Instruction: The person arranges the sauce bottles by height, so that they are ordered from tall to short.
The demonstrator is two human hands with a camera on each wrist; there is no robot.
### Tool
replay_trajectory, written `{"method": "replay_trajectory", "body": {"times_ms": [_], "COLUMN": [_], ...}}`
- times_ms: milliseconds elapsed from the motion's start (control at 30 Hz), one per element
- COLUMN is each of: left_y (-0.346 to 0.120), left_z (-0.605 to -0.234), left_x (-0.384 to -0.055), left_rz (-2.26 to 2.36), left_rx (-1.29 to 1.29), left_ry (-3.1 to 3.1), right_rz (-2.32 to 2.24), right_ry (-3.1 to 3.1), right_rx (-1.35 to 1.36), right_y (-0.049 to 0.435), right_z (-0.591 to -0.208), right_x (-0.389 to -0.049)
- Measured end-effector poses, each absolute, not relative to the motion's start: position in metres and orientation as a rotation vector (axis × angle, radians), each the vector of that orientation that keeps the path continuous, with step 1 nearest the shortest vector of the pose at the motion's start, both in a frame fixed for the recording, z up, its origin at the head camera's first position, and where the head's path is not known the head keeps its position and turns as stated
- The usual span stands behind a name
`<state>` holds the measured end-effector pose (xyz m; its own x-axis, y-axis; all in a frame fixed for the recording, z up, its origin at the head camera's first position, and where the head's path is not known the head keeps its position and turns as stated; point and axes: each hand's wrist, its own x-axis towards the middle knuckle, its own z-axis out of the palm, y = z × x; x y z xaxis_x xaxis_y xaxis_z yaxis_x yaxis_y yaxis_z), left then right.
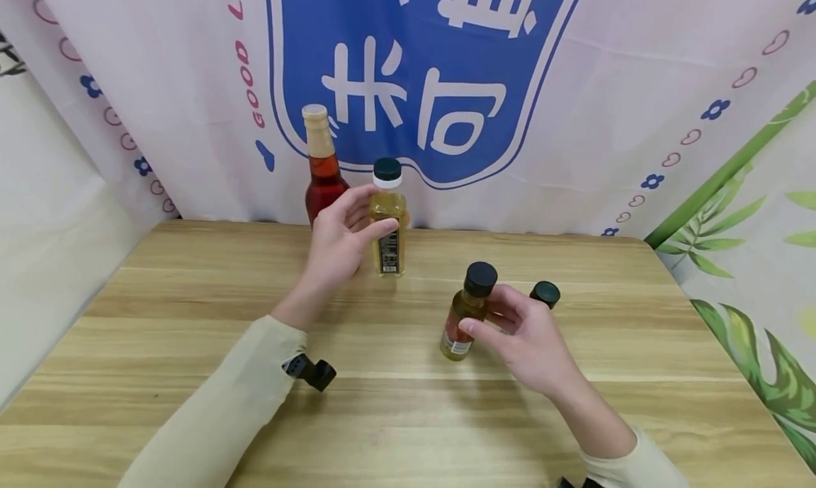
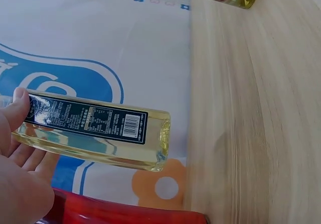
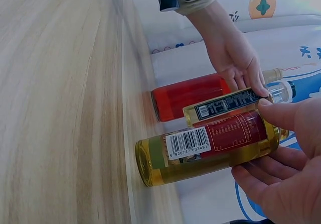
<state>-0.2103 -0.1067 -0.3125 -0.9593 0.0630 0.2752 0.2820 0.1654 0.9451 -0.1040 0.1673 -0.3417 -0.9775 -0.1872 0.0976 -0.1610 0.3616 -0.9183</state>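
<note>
My left hand grips a squarish clear bottle of pale yellow liquid, with a dark label, white collar and dark green cap. The thumb lies across its label side in the left wrist view. My right hand holds a rounder bottle of yellow-green oil near its upper part; it has a red label and black cap and leans a little. Its barcode label faces the right wrist camera. Whether either base touches the table cannot be told. Just behind my left hand stands a tall bottle of red liquid, partly hidden.
Behind my right hand, a dark green cap shows on another bottle, mostly hidden by the hand. The wooden table ends at a printed white-and-blue curtain. A leaf-patterned cloth hangs at the right.
</note>
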Motion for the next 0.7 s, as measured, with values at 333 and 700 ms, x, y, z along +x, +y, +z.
{"method": "replay_trajectory", "body": {"times_ms": [333, 700], "left_y": [-0.097, -0.093], "left_z": [-0.319, -0.332], "left_x": [-0.223, -0.234], "left_rz": [-1.887, -1.906], "left_rx": [-0.303, -0.258], "left_ry": [-2.322, -2.401], "right_rz": [-1.715, -1.716], "right_ry": [2.582, 2.589], "right_rx": [-0.324, -0.351], "right_y": [0.169, 0.168], "right_z": [-0.343, -0.343], "right_x": [-0.105, -0.104]}}
